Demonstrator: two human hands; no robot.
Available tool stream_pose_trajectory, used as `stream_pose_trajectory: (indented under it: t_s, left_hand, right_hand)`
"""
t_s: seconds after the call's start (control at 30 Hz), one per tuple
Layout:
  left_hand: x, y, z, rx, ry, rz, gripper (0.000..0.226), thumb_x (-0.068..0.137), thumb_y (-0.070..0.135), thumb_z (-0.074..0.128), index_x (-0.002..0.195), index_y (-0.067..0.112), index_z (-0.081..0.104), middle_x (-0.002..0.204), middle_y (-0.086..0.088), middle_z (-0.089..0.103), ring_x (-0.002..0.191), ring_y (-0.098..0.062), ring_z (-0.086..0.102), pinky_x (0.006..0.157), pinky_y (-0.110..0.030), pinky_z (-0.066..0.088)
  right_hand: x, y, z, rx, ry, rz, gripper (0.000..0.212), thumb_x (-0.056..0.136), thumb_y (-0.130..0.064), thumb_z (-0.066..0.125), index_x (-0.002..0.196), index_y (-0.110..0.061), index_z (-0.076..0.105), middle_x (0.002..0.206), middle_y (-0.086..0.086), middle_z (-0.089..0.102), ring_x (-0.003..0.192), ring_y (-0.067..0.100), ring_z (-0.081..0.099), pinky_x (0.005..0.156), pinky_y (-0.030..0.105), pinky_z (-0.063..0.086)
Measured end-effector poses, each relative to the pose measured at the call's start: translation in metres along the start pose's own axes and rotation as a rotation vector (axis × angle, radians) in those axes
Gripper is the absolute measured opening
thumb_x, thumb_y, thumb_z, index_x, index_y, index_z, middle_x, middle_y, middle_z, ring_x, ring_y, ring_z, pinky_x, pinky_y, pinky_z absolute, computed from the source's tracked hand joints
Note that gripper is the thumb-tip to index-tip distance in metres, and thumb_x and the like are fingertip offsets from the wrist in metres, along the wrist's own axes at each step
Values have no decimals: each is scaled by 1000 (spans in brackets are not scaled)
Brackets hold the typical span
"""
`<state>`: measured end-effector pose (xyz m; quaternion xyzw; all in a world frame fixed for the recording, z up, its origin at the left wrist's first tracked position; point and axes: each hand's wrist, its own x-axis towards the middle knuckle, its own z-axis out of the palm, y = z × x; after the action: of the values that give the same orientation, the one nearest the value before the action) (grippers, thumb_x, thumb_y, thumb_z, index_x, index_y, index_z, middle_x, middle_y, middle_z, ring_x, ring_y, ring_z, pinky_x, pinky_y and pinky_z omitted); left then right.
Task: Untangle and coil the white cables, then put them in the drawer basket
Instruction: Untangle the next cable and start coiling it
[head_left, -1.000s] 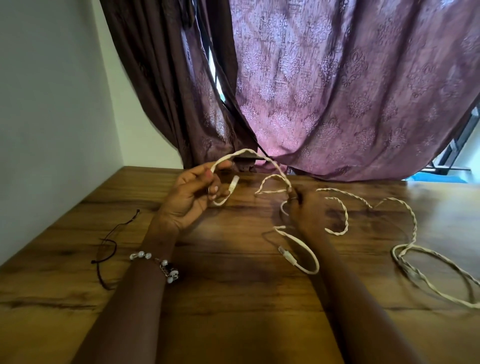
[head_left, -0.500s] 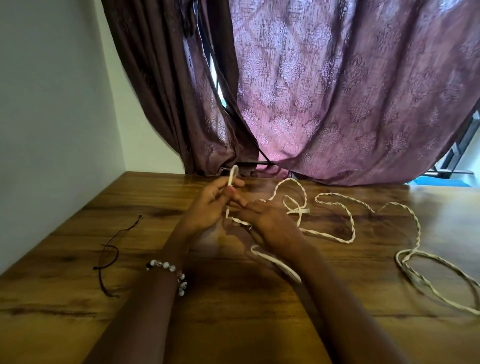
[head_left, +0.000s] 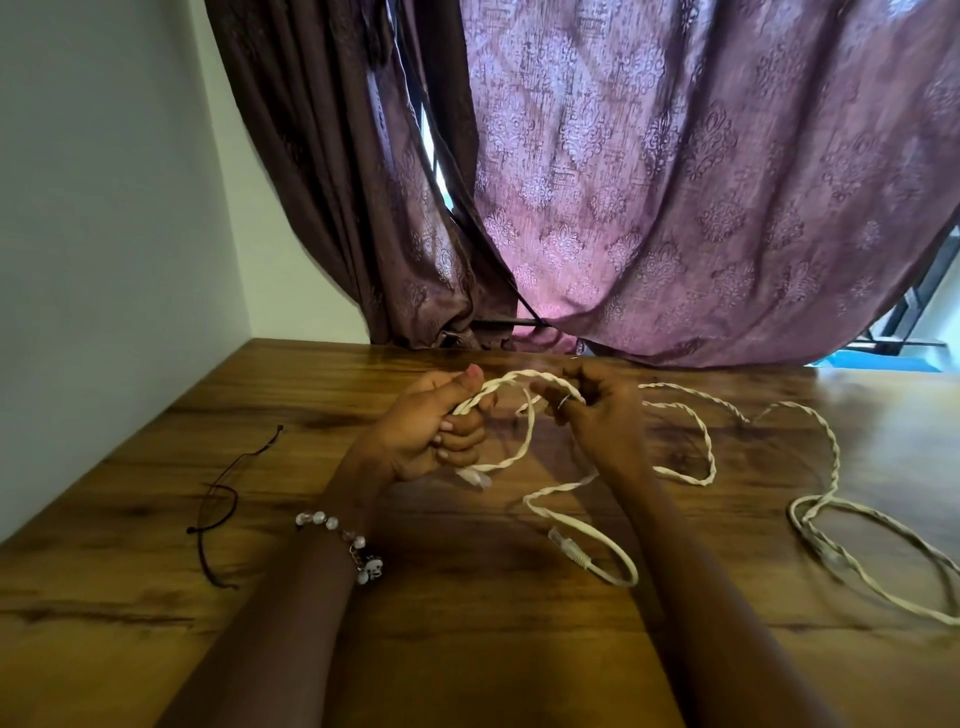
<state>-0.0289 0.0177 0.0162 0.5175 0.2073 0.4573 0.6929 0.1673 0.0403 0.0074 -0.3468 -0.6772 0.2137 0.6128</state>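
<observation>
Since 0.5 s ago the hands have drawn apart and a short arch of cable is now stretching between them, where before they were bunched together over it. The left hand (head_left: 431, 431) is curling its fingers round a twisted stretch of the white cables (head_left: 691, 415), thumb on top, with a connector (head_left: 475, 477) hanging just below the fist. The right hand (head_left: 597, 410) is pinching the other end of that arch between thumb and fingertips, a ring showing on 1 finger.

The cables are appearing as 2 strands twisted round each other. They are trailing from the right hand across the wooden table (head_left: 467, 649) in loose bends to a rough loop near the right edge, and another plug end (head_left: 569, 545) is lying on the table near the right forearm. No drawer basket is showing.

The step in hand seems to be untangling: the strands are still twisted, and nothing is coiled yet. The next move is probably calling for the right hand to work the twist out along the length while the left is anchoring its end. A thin dark cord (head_left: 223, 499) is lying apart at the left.
</observation>
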Motion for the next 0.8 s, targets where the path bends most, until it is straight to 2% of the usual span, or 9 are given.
stream_pose_trajectory:
  t_s: [0.1, 0.17, 0.27, 0.37, 0.43, 0.5, 0.57, 0.67, 0.8]
  left_hand:
    - [0, 3, 0, -107, 18, -31, 35, 91, 35, 41, 70, 9, 50, 37, 7, 27, 27, -1, 21, 42, -9, 14]
    - [1, 2, 0, -109, 45, -33, 33, 89, 35, 42, 74, 7, 48, 37, 7, 26, 27, 0, 21, 41, -7, 16]
    - [2, 1, 1, -103, 80, -29, 34, 88, 35, 42, 79, 3, 51, 38, 7, 27, 27, 0, 21, 37, -6, 18]
    - [5, -4, 6, -76, 88, -7, 43, 89, 36, 41, 82, 0, 65, 40, 6, 29, 31, -1, 24, 37, -11, 21]
    - [8, -9, 11, -69, 78, 18, 49, 93, 36, 37, 81, 6, 74, 43, 6, 32, 36, -3, 28, 41, -18, 34]
    - [9, -13, 15, -100, 59, 33, 49, 94, 36, 35, 93, 4, 73, 48, 5, 36, 41, -6, 34, 52, -28, 51]
    - [12, -18, 17, -134, 38, 51, 46, 92, 32, 38, 107, -2, 64, 51, 4, 37, 46, -7, 36, 62, -35, 55]
    - [13, -19, 20, -182, 86, 97, 36, 93, 26, 39, 106, -1, 58, 47, 8, 31, 40, -3, 28, 51, -24, 44]
    - [11, -5, 9, -306, 209, 118, 33, 99, 30, 31, 81, 10, 50, 37, 11, 27, 31, 0, 13, 31, -12, 17]
  right_hand:
    - [-3, -5, 0, 141, -214, 3, 36, 78, -8, 76, 111, -16, 65, 94, -3, 70, 80, 5, 67, 67, 20, 52]
    - [-5, -10, 2, 113, -275, -3, 36, 84, -1, 67, 119, -5, 61, 98, -13, 69, 88, -1, 64, 72, 13, 48]
    - [-6, -11, 10, -10, -243, -41, 12, 91, -4, 59, 92, 3, 68, 68, -22, 65, 65, -6, 58, 61, 10, 42]
    - [-8, -11, 16, 108, -79, 62, 27, 94, -21, 59, 77, -1, 68, 53, -9, 55, 51, 2, 48, 52, 18, 37]
    - [-7, -12, 17, 232, 25, 176, 28, 94, -22, 59, 73, -5, 65, 51, -3, 49, 46, 5, 42, 47, 19, 35]
    - [-6, -13, 18, 381, 100, 332, 26, 95, -19, 57, 70, -14, 63, 46, -7, 44, 41, 4, 37, 41, 18, 31]
    - [-3, -5, 16, 390, 156, 410, 31, 94, -24, 58, 64, -19, 63, 44, -7, 43, 41, 6, 36, 43, 23, 30]
    - [-2, 3, 14, 325, 159, 477, 31, 89, -35, 63, 65, -17, 70, 51, 1, 53, 48, 15, 44, 49, 30, 35]
    - [-5, -2, 12, 282, 47, 387, 17, 87, -16, 68, 75, -4, 68, 56, 4, 60, 46, 10, 50, 44, 24, 41]
